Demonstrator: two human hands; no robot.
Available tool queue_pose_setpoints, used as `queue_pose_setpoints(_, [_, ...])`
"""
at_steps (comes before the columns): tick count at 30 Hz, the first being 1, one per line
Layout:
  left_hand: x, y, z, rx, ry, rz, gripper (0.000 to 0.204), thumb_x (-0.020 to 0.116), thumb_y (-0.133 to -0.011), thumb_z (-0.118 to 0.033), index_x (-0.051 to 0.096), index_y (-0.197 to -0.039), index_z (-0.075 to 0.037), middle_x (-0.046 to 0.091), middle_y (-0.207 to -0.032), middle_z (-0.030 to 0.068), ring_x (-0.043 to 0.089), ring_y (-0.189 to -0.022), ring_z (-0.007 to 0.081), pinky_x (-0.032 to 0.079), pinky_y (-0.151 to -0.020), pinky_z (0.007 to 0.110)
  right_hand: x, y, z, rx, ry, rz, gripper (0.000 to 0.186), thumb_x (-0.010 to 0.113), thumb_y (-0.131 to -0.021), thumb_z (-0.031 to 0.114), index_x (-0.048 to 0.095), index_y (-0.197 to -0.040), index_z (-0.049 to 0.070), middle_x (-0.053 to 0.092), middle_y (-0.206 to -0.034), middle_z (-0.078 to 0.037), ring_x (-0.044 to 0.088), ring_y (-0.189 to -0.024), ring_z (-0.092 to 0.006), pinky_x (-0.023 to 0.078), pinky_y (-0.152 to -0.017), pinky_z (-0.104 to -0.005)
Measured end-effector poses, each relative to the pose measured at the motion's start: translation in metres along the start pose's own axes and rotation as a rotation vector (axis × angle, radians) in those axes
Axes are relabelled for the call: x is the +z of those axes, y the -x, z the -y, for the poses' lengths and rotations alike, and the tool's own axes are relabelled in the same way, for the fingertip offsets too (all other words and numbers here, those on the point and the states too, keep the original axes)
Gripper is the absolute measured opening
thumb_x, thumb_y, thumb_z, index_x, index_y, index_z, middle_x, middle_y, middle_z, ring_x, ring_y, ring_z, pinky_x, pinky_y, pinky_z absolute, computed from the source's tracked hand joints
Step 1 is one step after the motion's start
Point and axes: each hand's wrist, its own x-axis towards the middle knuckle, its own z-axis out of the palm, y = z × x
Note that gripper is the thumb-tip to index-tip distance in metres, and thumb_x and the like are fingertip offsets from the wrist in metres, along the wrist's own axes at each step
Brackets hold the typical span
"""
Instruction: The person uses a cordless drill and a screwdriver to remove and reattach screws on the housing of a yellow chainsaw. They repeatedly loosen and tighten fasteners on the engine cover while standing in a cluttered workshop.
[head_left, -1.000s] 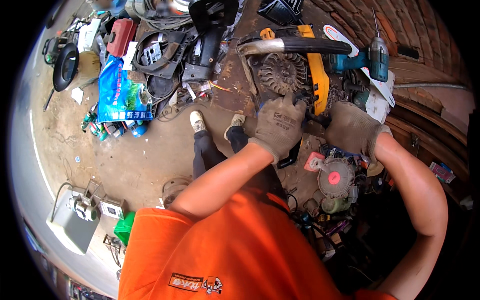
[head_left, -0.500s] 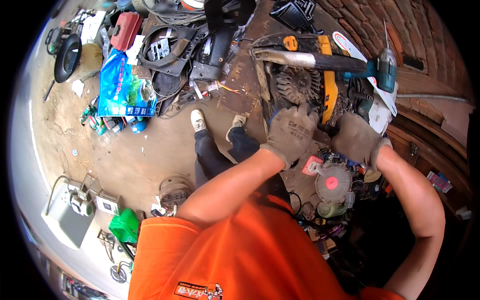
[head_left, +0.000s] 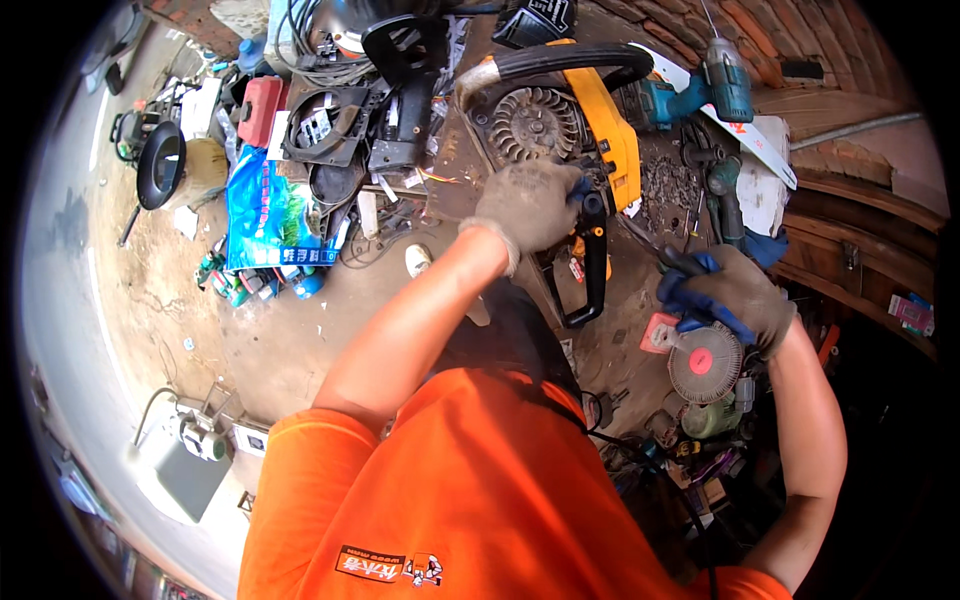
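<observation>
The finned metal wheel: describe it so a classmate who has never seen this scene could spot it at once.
Near the picture's top, right of centre, find the yellow-and-black machine. The finned metal wheel sits inside it, just beyond the left hand. Its bare curved fins set it apart from the round grilled cover with a pink centre.

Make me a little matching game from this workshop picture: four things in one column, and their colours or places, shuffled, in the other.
Things:
1. Left hand
2. Right hand
3. Drill
4. Pan

Colours or places:
A. Black and round, toward the left edge of the picture
B. Just above the pink-centred disc in the picture
C. Teal, toward the upper right
D. Just below the finned wheel in the picture

Right pairs: 1-D, 2-B, 3-C, 4-A
</observation>
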Motion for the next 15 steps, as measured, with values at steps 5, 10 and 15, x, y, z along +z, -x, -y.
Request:
queue_pose_setpoints(5, [-0.009,-0.008,-0.004,-0.029,-0.095,0.063,0.038,0.069,-0.081,-0.03,0.071,-0.117,-0.015,0.069,-0.109,0.0174,0.066,-0.104,0.0355,0.053,-0.089,0.046,0.016,-0.018,-0.007,0.068,-0.259,0.098,0.028,0.067,-0.089,0.011,0.063,-0.115,-0.002,0.07,-0.091,-0.011,0.071,-0.073,-0.0198,0.06,-0.057,-0.0329])
queue_pose_setpoints(10, [-0.006,-0.002,-0.012,-0.05,-0.09,-0.005,0.039,0.071,-0.08,-0.031,0.071,-0.115,-0.014,0.071,-0.103,0.0169,0.067,-0.1,0.0355,0.054,-0.087,0.047,0.012,-0.029,-0.012,0.074,-0.319,0.119,0.041,0.066,-0.087,0.005,0.052,-0.124,-0.006,0.072,-0.095,-0.013,0.073,-0.075,-0.0197,0.059,-0.06,-0.0278])
queue_pose_setpoints(15, [-0.005,-0.003,-0.013,-0.059,-0.072,0.021,0.038,0.071,-0.079,-0.032,0.07,-0.112,-0.012,0.07,-0.102,0.0169,0.068,-0.098,0.0355,0.054,-0.085,0.047,0.019,-0.028,0.002,0.055,-0.305,-0.001,0.021,0.065,-0.091,0.017,0.069,-0.098,-0.003,0.071,-0.084,-0.011,0.071,-0.069,-0.0193,0.059,-0.054,-0.0344])
